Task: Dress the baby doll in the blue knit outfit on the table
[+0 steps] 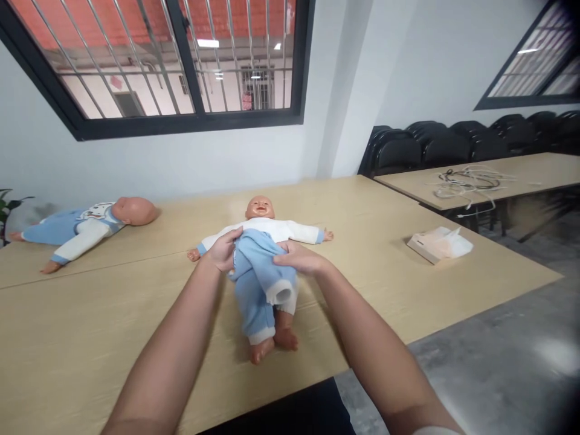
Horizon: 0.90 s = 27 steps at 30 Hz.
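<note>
"Where is the doll [285, 229]?"

"On its back on the pale wooden table [362, 296], right in front of the person, head toward the wall and 2 feet [285, 338] toward the camera. Its arms spread out to either side in white sleeves with blue cuffs."

"And the hands?"

"The left hand [223, 249] grasps the upper edge of the blue garment [256, 257], thumb on top. The right hand [299, 257] grips the same cloth at its other side, also thumb on top; the cloth hides some of the fingers."

"How does the garment sit?"

"Bunched over the doll's belly. 1 leg of it covers the doll's leg on the left of the view, a foot poking out of the white cuff. The other leg's cuff hangs loose, its round opening facing the camera, above the other foot."

"What else is on the table?"

"Another doll [67, 228] lies well off to the left, and a tissue box [428, 246] sits to the right."
</note>
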### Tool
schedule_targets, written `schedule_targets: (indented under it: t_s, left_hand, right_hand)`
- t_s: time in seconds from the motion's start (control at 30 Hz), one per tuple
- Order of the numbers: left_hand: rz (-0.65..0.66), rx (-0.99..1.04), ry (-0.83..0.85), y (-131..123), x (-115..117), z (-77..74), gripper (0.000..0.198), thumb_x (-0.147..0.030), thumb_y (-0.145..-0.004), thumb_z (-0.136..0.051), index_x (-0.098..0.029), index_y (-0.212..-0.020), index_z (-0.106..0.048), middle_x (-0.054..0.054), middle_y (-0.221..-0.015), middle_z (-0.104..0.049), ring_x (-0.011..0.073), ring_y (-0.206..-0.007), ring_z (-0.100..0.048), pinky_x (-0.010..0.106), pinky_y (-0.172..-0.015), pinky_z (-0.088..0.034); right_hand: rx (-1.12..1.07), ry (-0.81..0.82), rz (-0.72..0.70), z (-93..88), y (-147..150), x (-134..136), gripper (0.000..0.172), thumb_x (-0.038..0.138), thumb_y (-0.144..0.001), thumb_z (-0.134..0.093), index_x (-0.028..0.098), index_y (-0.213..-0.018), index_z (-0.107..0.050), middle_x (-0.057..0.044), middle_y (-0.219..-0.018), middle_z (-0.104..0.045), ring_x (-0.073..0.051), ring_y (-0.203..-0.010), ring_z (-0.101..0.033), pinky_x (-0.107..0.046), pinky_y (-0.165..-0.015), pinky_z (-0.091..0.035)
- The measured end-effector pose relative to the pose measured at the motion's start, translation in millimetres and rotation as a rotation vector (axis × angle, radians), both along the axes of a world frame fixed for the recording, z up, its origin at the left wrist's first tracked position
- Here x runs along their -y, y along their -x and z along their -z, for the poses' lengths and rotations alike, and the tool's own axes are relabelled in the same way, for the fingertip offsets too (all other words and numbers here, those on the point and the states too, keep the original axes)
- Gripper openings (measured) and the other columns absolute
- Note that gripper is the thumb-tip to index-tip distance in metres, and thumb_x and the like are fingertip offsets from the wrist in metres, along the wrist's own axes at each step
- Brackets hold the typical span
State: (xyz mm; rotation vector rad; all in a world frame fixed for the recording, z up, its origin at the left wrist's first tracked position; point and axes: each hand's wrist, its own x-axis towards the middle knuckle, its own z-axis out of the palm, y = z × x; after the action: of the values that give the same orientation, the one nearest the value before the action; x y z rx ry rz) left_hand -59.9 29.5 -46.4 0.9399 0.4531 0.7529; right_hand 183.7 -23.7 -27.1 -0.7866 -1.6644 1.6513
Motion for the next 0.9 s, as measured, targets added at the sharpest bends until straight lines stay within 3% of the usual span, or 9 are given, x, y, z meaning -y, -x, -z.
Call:
schedule_targets:
  t_s: [0.1, 0.2, 0.3, 0.4, 0.53, 0.6, 0.7, 0.83, 0.9]
  left_hand:
    - [-0.013, -0.099, -0.054, -3, 5, 2.4, 0.053, -0.053, -0.083, -0.076, -0.012, -0.117, -0.074, 0.015, -0.102, -0.081, 0.0319, -0.102, -0.077, 0.041, -0.100, -0.057]
    - [0.114, -0.266, -0.162, -6, 13, -6.3, 0.060, -0.051, -0.077, -0.084, -0.012, -0.121, -0.072, 0.016, -0.109, -0.080, 0.0332, -0.103, -0.075, 0.039, -0.094, -0.059]
    - [0.238, -0.375, -0.256, -10, 20, -15.5, 0.069, -0.050, -0.073, -0.088, -0.011, -0.127, -0.070, 0.017, -0.117, -0.078, 0.0363, -0.110, -0.072, 0.042, -0.093, -0.058]
    - [0.096, -0.333, -0.272, -13, 21, -14.5, 0.071, -0.053, -0.068, -0.091, -0.012, -0.122, -0.072, 0.015, -0.111, -0.079, 0.0331, -0.106, -0.074, 0.041, -0.094, -0.058]
    - [-0.198, -0.204, -0.154, -15, 16, -4.5, 0.060, -0.059, -0.075, -0.083, -0.013, -0.112, -0.074, 0.015, -0.101, -0.081, 0.0304, -0.100, -0.076, 0.041, -0.096, -0.059]
    - [-0.201, -0.177, -0.081, -16, 14, -1.7, 0.059, -0.060, -0.079, -0.079, -0.012, -0.112, -0.074, 0.015, -0.100, -0.081, 0.0315, -0.101, -0.077, 0.043, -0.097, -0.059]
    - [-0.134, -0.217, -0.013, -15, 14, -1.8, 0.062, -0.064, -0.081, -0.074, -0.012, -0.114, -0.074, 0.016, -0.102, -0.080, 0.0329, -0.103, -0.077, 0.045, -0.098, -0.059]
    - [-0.159, -0.346, -0.103, -13, 18, -8.6, 0.071, -0.073, -0.076, -0.074, -0.013, -0.114, -0.075, 0.015, -0.101, -0.081, 0.0318, -0.101, -0.076, 0.042, -0.094, -0.059]
    - [-0.075, -0.399, -0.248, -13, 20, -16.8, 0.078, -0.073, -0.066, -0.083, -0.013, -0.115, -0.075, 0.015, -0.102, -0.080, 0.0313, -0.099, -0.074, 0.039, -0.091, -0.058]
  right_hand:
    - [-0.081, 0.009, 0.137, 5.2, -1, -6, 0.046, 0.057, -0.073, -0.088, 0.016, -0.092, -0.076, -0.003, -0.088, -0.074, -0.016, -0.078, -0.065, -0.027, -0.074, -0.052]
    - [-0.261, 0.019, 0.282, 10.1, 1, -10, 0.048, 0.060, -0.079, -0.082, 0.016, -0.094, -0.075, -0.004, -0.091, -0.075, -0.016, -0.082, -0.066, -0.028, -0.077, -0.053]
    - [-0.369, 0.073, 0.273, 10.5, 3, -9, 0.047, 0.061, -0.080, -0.081, 0.016, -0.089, -0.073, -0.003, -0.085, -0.074, -0.015, -0.078, -0.065, -0.028, -0.076, -0.054]
    - [-0.391, 0.109, 0.111, 7.3, 1, -6, 0.049, 0.062, -0.079, -0.082, 0.016, -0.095, -0.074, -0.004, -0.089, -0.075, -0.016, -0.082, -0.068, -0.028, -0.082, -0.056]
    - [-0.249, 0.041, -0.094, 2.2, -7, -3, 0.071, 0.058, -0.062, -0.094, 0.018, -0.117, -0.073, -0.006, -0.111, -0.076, -0.020, -0.101, -0.069, -0.029, -0.089, -0.056]
    - [-0.110, -0.024, -0.078, 1.0, -10, -2, 0.069, 0.048, -0.063, -0.096, 0.019, -0.121, -0.073, -0.005, -0.114, -0.076, -0.020, -0.102, -0.069, -0.028, -0.087, -0.056]
    - [-0.023, -0.068, 0.017, 3.5, -10, -6, 0.047, 0.044, -0.075, -0.089, 0.019, -0.113, -0.075, -0.003, -0.107, -0.077, -0.017, -0.094, -0.069, -0.027, -0.083, -0.055]
    - [-0.230, -0.035, 0.164, 14.1, -9, -16, 0.041, 0.045, -0.073, -0.088, 0.016, -0.101, -0.077, -0.005, -0.100, -0.078, -0.016, -0.090, -0.070, -0.029, -0.086, -0.053]
    - [-0.364, -0.006, 0.228, 18.7, -9, -20, 0.044, 0.043, -0.068, -0.091, 0.016, -0.099, -0.076, -0.005, -0.099, -0.078, -0.018, -0.091, -0.070, -0.030, -0.089, -0.053]
